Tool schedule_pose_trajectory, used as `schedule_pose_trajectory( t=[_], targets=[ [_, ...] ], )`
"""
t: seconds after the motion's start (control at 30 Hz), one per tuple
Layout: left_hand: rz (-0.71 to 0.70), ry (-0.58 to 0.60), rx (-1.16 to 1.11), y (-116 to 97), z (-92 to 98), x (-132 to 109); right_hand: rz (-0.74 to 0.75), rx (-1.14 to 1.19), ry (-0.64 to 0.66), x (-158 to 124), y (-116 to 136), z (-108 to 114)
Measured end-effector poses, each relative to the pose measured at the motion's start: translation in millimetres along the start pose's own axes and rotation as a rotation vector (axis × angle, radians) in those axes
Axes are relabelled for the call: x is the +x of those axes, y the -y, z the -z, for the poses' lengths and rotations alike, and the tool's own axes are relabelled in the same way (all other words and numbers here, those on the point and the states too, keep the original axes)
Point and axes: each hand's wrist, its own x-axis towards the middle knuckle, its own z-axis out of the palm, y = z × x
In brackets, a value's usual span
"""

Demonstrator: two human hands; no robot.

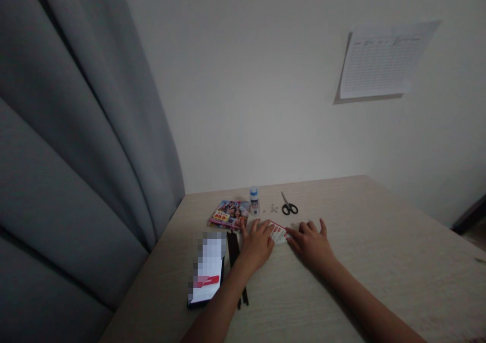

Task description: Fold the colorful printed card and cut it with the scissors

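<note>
A small white paper with red print lies on the table between my two hands. My left hand rests over the paper's left part, palm down, with its fingers spread and the fingertips on or beside it. At the paper's right edge is my right hand; its index finger and thumb touch the edge and its little finger sticks up. Behind the hands stand a small glue bottle with a blue cap and black-handled scissors. Several tiny pale bits lie between bottle and scissors.
A phone with a lit screen lies left of my left forearm. Dark flat strips run beside it, partly under that arm. A colourful printed packet lies farther back. A grey curtain hangs along the table's left side.
</note>
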Motion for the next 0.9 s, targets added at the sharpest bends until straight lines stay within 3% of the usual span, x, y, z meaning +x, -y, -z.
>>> schedule_pose_trajectory(
  t=[0.9],
  targets=[
    [0.058,0.03,0.055,-0.4,-13.1,-7.5,-0.178,0.18,-0.02,9.3,10.9,-9.3]
  ],
)
